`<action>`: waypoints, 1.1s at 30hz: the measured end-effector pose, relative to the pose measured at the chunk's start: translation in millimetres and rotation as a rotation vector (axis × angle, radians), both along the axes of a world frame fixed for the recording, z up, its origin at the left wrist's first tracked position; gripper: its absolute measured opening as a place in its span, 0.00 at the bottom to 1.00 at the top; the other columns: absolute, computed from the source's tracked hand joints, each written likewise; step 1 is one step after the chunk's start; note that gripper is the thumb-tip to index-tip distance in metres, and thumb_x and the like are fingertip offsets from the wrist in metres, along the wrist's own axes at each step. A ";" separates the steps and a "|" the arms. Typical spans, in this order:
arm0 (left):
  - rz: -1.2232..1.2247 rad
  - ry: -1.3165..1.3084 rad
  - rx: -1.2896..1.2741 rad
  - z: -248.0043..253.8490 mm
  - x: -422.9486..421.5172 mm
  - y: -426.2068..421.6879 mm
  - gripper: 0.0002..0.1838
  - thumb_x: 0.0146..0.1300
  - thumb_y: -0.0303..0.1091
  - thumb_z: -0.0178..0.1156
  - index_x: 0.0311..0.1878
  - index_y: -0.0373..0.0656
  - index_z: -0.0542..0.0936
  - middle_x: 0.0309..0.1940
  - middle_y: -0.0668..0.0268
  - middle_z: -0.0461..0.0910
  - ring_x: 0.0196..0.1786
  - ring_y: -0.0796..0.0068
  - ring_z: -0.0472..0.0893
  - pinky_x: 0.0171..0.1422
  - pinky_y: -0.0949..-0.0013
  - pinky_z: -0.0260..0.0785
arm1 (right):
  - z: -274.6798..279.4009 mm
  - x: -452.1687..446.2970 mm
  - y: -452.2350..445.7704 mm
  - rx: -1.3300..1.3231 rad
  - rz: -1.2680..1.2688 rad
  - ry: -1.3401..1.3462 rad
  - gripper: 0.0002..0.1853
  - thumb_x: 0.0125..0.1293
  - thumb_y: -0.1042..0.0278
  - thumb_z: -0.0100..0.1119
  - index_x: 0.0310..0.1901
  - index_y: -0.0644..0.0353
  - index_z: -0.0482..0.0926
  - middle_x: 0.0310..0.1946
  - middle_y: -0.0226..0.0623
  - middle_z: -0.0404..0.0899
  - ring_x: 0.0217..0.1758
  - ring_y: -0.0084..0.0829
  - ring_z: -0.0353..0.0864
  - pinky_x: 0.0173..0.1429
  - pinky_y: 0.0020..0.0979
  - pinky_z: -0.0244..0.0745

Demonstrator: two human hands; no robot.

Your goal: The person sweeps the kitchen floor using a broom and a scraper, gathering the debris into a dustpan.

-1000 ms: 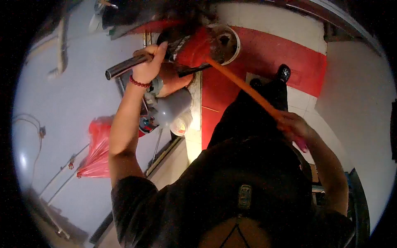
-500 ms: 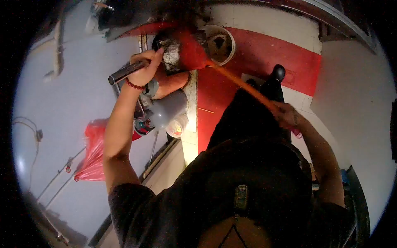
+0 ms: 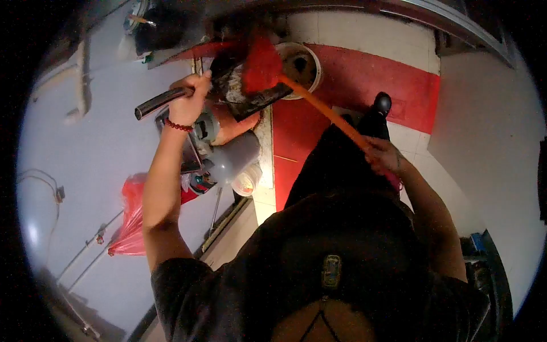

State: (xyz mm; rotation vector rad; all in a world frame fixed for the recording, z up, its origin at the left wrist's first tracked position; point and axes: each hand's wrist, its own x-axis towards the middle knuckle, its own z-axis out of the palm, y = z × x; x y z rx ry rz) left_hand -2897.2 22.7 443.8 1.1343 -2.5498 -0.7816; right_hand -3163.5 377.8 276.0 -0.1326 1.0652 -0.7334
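My left hand (image 3: 192,96) is wrapped round a dark, tube-like handle (image 3: 156,104), which appears to belong to the dark pan (image 3: 262,104) beyond my fingers; the join is unclear. Whitish, grimy residue shows on that pan. My right hand (image 3: 383,155) grips the orange stick of a broom (image 3: 325,107), close to my right thigh. Its red head (image 3: 262,65), smeared by motion, is over the pan. Just right of the broom head stands a white-rimmed bucket (image 3: 317,60) with brownish contents.
Grey gas cylinders (image 3: 236,151) stand below the pan on the left, beside a small white tub (image 3: 247,179). A red plastic bag (image 3: 128,219) hangs by the pale wall (image 3: 102,171). Red and cream tiles (image 3: 370,74) cover the floor around my black shoe (image 3: 383,102).
My left hand has shifted slightly left and down with the handle. The broom head has moved slightly, exposing more of the pan's edge. My right hand has slid a little left.
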 end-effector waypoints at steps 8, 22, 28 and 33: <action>0.212 0.047 -0.068 10.2 9.9 -16.1 0.20 0.61 0.39 0.58 0.17 0.40 0.68 0.14 0.76 0.64 0.20 0.86 0.62 0.25 0.77 0.55 | 58.6 -19.4 27.6 0.053 -0.095 0.064 0.24 0.63 0.61 0.53 0.60 0.55 0.64 0.25 0.26 0.70 0.16 0.18 0.64 0.17 0.21 0.62; 0.555 0.165 -0.132 29.8 -12.2 -21.5 0.17 0.57 0.45 0.61 0.27 0.37 0.78 0.20 0.70 0.72 0.22 0.83 0.68 0.27 0.75 0.63 | 47.3 -162.8 149.7 -0.230 0.243 1.051 0.30 0.54 0.70 0.58 0.61 0.61 0.64 0.46 0.49 0.76 0.50 0.40 0.76 0.52 0.34 0.71; 0.585 0.171 -0.236 72.4 -37.7 10.2 0.19 0.60 0.43 0.59 0.20 0.40 0.73 0.14 0.71 0.69 0.18 0.83 0.65 0.24 0.76 0.59 | -38.8 -211.7 184.0 0.276 0.667 1.194 0.24 0.56 0.74 0.48 0.58 0.56 0.66 0.46 0.52 0.74 0.47 0.50 0.75 0.48 0.41 0.73; 0.748 0.439 -0.124 87.7 -62.7 34.1 0.20 0.60 0.42 0.59 0.17 0.41 0.70 0.12 0.70 0.68 0.17 0.83 0.64 0.23 0.77 0.57 | -89.5 -237.3 175.5 -0.034 0.560 1.347 0.23 0.56 0.75 0.49 0.56 0.56 0.67 0.33 0.47 0.79 0.31 0.45 0.79 0.34 0.38 0.76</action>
